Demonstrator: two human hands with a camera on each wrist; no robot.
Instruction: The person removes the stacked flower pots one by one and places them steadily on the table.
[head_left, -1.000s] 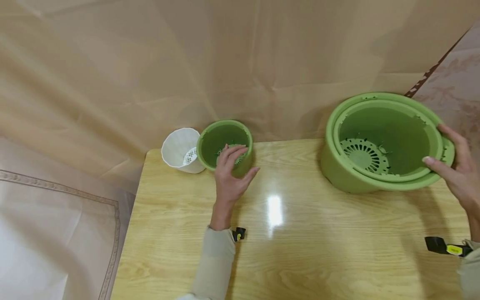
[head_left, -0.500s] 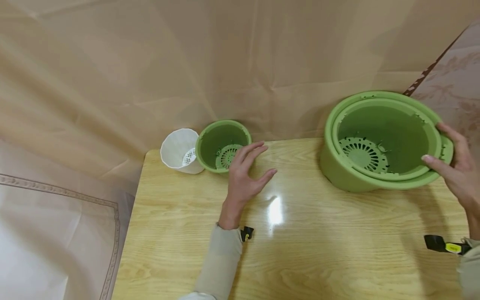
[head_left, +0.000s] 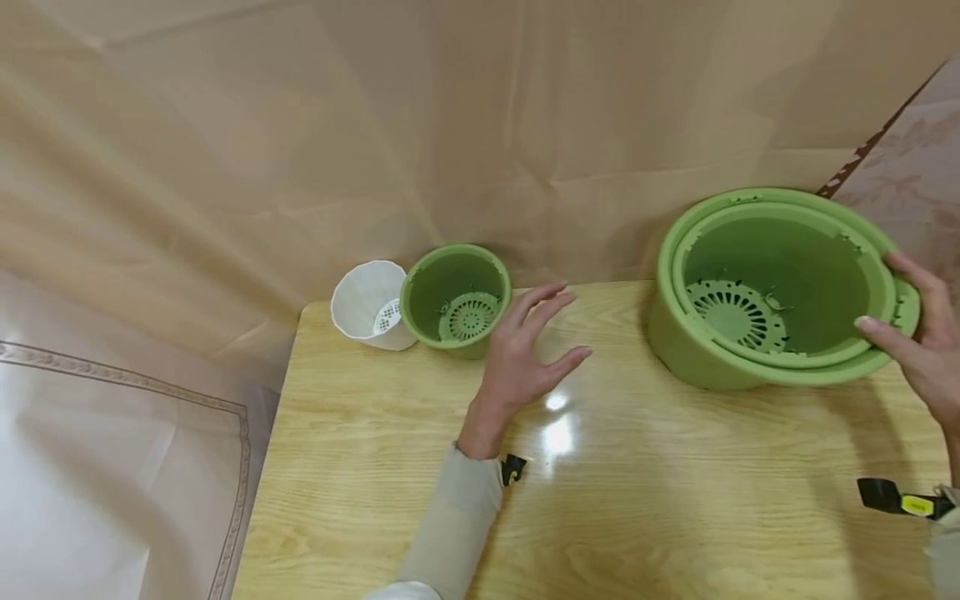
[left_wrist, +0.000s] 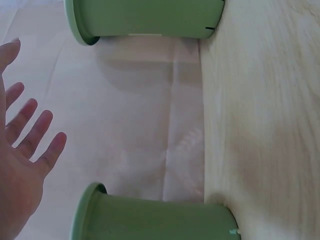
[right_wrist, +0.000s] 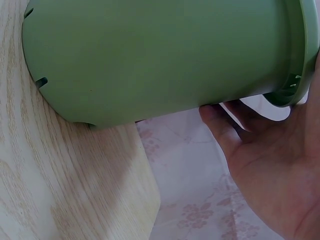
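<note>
Green plastic makes up the large pot (head_left: 772, 287), which stands tilted at the far right of the table (head_left: 600, 483) with a second pot (head_left: 780, 275) of the same green nested inside it, a slotted round grid showing at the bottom; the right hand (head_left: 918, 350) grips its near rim, fingers curled under the lip and thumb on top, as the right wrist view (right_wrist: 265, 165) shows from below; the left hand (head_left: 525, 354) hovers over the table between the pots with fingers spread and straight, holding nothing, well apart from the right hand; just beside its fingertips, at the far left edge, stands a small green pot (head_left: 456, 298) with a grid in its base; touching that pot on its left is a white ribbed pot (head_left: 367, 302); beige cloth (head_left: 300, 125) hangs behind the table.
</note>
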